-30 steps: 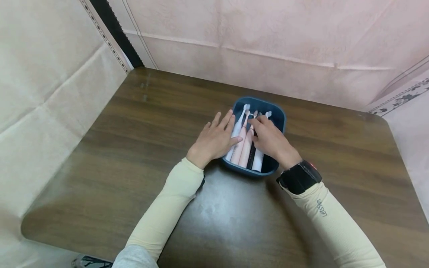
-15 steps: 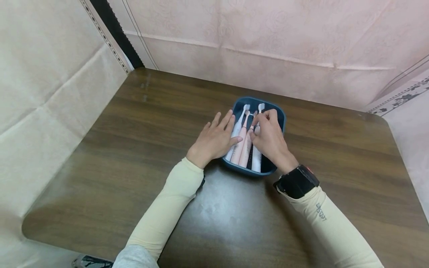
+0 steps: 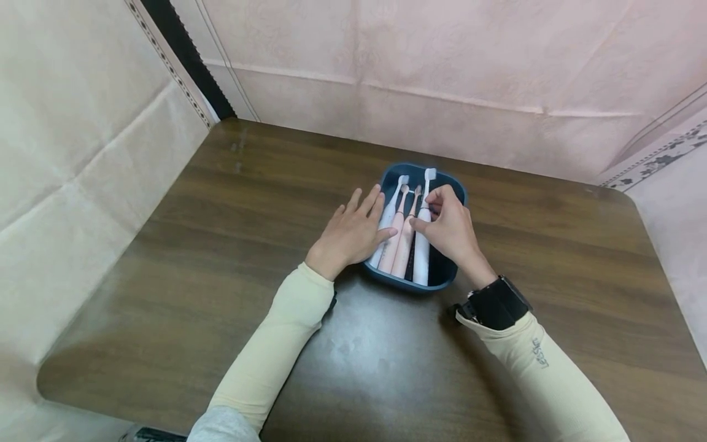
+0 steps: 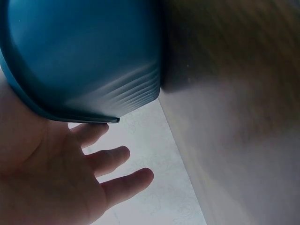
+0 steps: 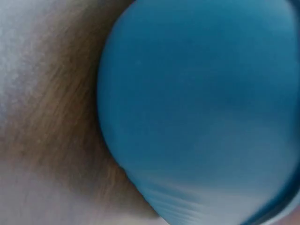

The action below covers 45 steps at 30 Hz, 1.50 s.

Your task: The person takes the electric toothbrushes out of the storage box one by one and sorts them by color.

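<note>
Right grip (image 3: 450, 230) around a white toothbrush (image 3: 421, 259) in blue tray (image 3: 442, 269) with pink toothbrushes (image 3: 404, 248), left grip (image 3: 352, 230) straight-fingered.

Dark lettering (image 3: 539, 353) stands out on the cream sleeve (image 3: 558, 380) covering the person's right forearm, as seen from the head camera. The short line sits just on the elbow side of the black wristband (image 3: 499, 302), on the side of the sleeve facing up, and runs along the length of the arm, tilted in the view. It appears to be one word and seems to open with "Lets," though the small, soft-edged characters leave that reading uncertain and the remaining letters cannot be made out. Any print on the handles of the toothbrushes (image 3: 421, 261) is too small to read.
</note>
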{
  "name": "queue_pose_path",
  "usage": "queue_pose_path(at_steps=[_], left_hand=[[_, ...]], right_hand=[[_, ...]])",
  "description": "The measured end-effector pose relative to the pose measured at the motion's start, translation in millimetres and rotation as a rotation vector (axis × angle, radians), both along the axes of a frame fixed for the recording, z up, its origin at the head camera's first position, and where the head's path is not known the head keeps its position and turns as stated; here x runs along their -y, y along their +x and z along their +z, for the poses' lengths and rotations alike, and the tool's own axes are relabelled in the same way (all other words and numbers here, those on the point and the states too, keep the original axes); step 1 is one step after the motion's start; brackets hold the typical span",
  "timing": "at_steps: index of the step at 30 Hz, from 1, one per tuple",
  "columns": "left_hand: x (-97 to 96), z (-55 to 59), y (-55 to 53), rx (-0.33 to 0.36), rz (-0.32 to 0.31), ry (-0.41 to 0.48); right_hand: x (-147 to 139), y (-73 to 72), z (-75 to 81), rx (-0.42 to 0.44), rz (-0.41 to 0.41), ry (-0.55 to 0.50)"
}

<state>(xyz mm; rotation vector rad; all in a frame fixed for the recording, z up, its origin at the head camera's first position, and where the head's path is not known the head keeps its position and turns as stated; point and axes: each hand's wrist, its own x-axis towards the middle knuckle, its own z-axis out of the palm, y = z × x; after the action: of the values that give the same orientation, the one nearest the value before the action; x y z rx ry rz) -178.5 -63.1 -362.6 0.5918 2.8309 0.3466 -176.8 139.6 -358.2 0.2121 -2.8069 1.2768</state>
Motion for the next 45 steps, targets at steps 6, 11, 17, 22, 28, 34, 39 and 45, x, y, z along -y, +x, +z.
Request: queue_pose_path(at_steps=[6, 11, 17, 22, 28, 34, 39, 45], left_hand=[[-1.2, 1.1, -0.8, -0.004, 0.007, -0.003], [-1.4, 0.9, -0.9, 0.003, 0.01, -0.006], [-1.6, -0.3, -1.4, 0.005, 0.009, 0.001], [-1.3, 0.1, -2.1, -0.001, 0.009, -0.002], [-1.9, -0.1, -1.3, 0.006, 0.004, -0.002], [-1.9, -1.0, -0.4, 0.003, 0.004, 0.003], [-1.9, -1.2, 0.9, -0.005, 0.001, 0.015], [-2.9, -1.4, 2.1, -0.016, -0.001, 0.025]], right_hand=[[-6, 4.6, 3.6, -0.042, 0.063, -0.049], [-9, 11.2, 6.9, -0.06, 0.134, -0.044], [-13, 21.8, 9.9, -0.019, 0.224, -0.024], [-15, 29.6, 11.8, -0.005, 0.265, -0.031], [-15, 37.0, 11.4, -0.055, 0.258, -0.084], [-12, 40.8, 11.8, -0.133, 0.214, -0.139], [-10, 39.0, 15.7, -0.218, 0.158, -0.162], [-12, 33.4, 24.3, -0.303, 0.119, -0.151]])
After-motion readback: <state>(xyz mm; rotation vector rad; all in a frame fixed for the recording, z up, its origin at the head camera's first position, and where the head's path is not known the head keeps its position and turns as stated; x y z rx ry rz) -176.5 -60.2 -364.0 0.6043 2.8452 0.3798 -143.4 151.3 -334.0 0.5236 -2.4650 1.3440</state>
